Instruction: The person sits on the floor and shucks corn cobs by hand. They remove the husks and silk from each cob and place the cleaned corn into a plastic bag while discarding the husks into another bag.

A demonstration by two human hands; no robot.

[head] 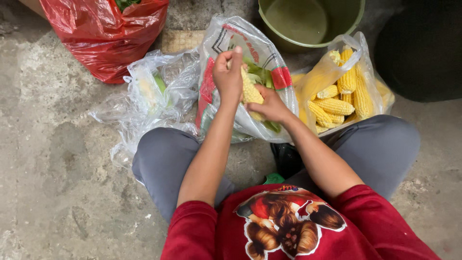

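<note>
Grip: both hands point(250, 91) around corn cob point(251, 91)

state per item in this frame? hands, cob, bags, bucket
left hand: gripping top of yellow corn cob
right hand: gripping cob's lower end
yellow corn cob: bare, held over the bag
clear printed plastic bag: open, green husks inside
clear bag of peeled cobs: open, filled
red plastic bag: open, greens showing
green plastic bucket: upright, looks empty
</note>
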